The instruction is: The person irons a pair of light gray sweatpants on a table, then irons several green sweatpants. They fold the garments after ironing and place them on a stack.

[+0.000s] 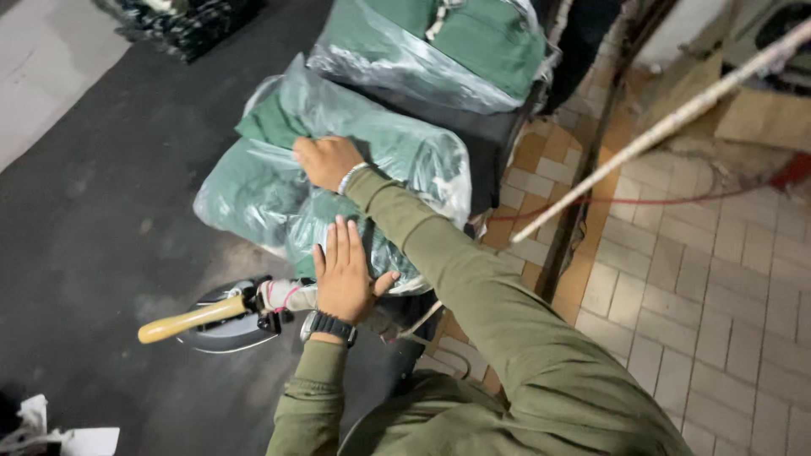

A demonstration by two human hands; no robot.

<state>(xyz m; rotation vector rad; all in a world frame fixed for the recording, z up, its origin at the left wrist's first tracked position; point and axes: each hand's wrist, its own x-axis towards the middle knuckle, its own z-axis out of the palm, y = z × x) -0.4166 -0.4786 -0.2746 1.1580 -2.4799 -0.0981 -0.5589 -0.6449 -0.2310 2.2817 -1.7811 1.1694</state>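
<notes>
Plastic-wrapped bundle [253,190]: one, clear film over folded green cloth, lying near centre of view over the edge where dark floor [93,211] meets tiled pavement [701,295]. Long axis running from lower left to upper right; upper end toward the second bundle.

Second wrapped bundle [456,42]: one, same green cloth under clear film, stacked higher, at top of view, resting on a dark slab-like piece [473,131]. Total wrapped bundles: two.

Left hand [342,274]: flat, fingers together and extended, thumb spread, palm pressed on near end of first bundle. Clamped on nothing. Dark watch [329,325] at wrist, olive sleeve.

Right hand [325,160]: knuckles up, fingers curled down into the film on top of the same bundle; whether film is pinched, cannot tell. Pale bracelet [351,177] at wrist, olive sleeve.

Handle with yellow grip [190,319]: one, just left of left hand, pointing left and slightly down, above a round mirror [224,333].

Pale pole [676,118]: one, slanting from upper right toward centre.

Red cord [642,201]: one, lying across tiles.

Dark stacked items [177,25]: upper left, count unclear.
</notes>
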